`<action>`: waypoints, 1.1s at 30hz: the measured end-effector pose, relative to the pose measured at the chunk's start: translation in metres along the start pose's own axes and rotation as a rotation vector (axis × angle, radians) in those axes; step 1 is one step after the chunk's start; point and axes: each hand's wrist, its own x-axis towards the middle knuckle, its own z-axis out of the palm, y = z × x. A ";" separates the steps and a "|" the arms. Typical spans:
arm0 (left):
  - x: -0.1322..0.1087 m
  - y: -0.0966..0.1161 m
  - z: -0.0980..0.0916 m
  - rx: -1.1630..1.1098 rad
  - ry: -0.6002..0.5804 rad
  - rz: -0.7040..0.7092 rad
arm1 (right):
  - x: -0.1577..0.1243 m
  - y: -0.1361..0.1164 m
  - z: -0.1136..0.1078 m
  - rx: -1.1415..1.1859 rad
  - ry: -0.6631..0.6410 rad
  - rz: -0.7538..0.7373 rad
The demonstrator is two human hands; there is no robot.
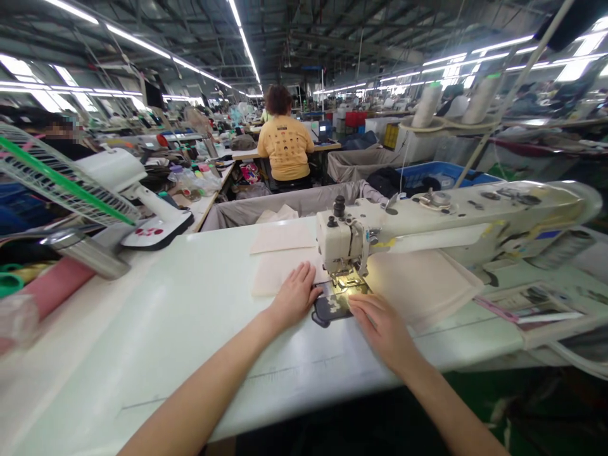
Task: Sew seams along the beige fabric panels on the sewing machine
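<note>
A sewing machine stands on the pale table, its lamp lighting the needle plate. My left hand lies flat left of the needle area, fingers stretched forward over the edge of a cream fabric piece. Another cream fabric piece spreads under the machine arm on the right. At its near left edge, beside the plate, the fingers of my right hand are pressed together on the cloth; their tips are partly hidden. A dark plate cover shows between my hands.
A white fan and a steel flask stand at the left. Thread cones rise behind the machine. A tool tray is at the right. Beyond the table are a grey cloth-lined bin and a seated person in yellow.
</note>
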 end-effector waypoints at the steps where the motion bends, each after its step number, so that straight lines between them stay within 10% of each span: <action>1: -0.003 0.001 -0.005 0.046 -0.024 -0.013 | -0.004 -0.001 0.000 0.002 0.008 0.009; 13: -0.029 0.000 -0.049 0.100 -0.002 -0.096 | -0.011 0.008 0.008 0.046 -0.021 0.000; 20: -0.042 -0.049 -0.055 -0.444 0.883 -0.456 | -0.012 0.005 0.008 0.073 -0.013 0.024; 23: -0.052 -0.053 -0.028 -0.255 0.752 -0.309 | -0.011 0.005 0.006 0.100 -0.008 0.050; 28: -0.070 -0.028 -0.016 0.043 0.175 0.105 | -0.004 0.005 -0.003 0.155 0.010 0.174; 33: -0.079 -0.004 -0.023 0.087 0.081 0.234 | 0.010 -0.039 -0.002 0.002 0.035 0.156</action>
